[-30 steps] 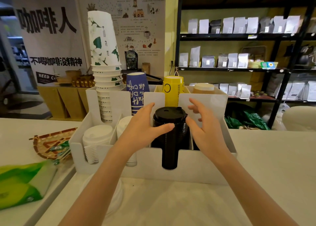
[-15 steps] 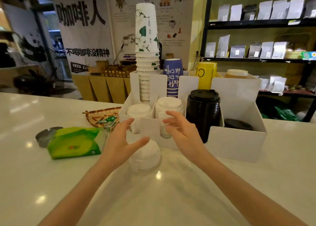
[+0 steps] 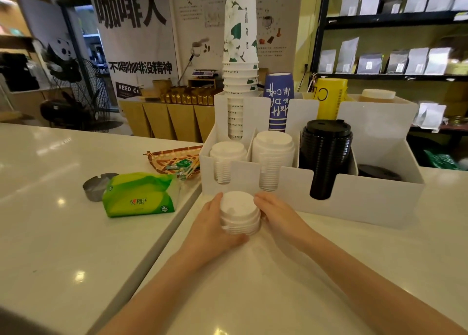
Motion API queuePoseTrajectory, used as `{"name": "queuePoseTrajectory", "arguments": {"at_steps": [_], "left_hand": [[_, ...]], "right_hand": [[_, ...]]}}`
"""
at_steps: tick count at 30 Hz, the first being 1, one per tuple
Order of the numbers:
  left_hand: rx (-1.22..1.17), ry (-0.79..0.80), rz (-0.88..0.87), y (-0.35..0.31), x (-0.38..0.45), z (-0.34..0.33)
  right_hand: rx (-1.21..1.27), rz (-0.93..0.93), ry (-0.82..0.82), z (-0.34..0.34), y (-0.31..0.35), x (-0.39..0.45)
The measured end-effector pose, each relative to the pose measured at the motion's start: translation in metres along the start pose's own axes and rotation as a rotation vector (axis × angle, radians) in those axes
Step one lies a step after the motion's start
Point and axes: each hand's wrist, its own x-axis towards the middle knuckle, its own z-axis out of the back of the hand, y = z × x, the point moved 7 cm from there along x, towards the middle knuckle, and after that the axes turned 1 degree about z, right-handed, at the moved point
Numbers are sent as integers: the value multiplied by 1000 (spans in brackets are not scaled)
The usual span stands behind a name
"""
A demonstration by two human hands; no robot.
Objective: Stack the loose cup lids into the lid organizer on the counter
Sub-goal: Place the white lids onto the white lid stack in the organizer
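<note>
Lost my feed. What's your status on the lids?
Both hands, left and right, clasp white lid stack. Stack outside organizer. Path clear.

Left hand (image 3: pixel 215 229) and right hand (image 3: pixel 279 214) clasp white lid stack (image 3: pixel 239 213) on counter (image 3: pixel 253 284) before organizer (image 3: pixel 367 195)

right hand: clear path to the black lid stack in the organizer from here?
Probably yes. The right hand is on the loose white lid stack with the left hand, just before the organizer. The black lid stack rises above its open-topped slot, nothing between.

Glossy white counter (image 3: pixel 278 296), matt white plastic lids (image 3: pixel 239 214), dull metal ashtray (image 3: pixel 95 186).
</note>
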Motion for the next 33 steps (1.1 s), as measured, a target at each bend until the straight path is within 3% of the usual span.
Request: {"name": "queuePoseTrajectory", "arguments": {"at_steps": [5, 8, 23, 33], "left_hand": [[-45, -68, -23, -5, -2, 9], [-92, -124, -63, -13, -3, 19], [-195, -416, -189, -73, 40, 104], [-146, -476, -92, -58, 109, 97]], "right_hand": [[88, -30, 12, 0, 1, 0], [8, -31, 30, 5, 9, 2], [-274, 420, -37, 24, 138, 47], [-626, 384, 34, 17, 154, 123]]}}
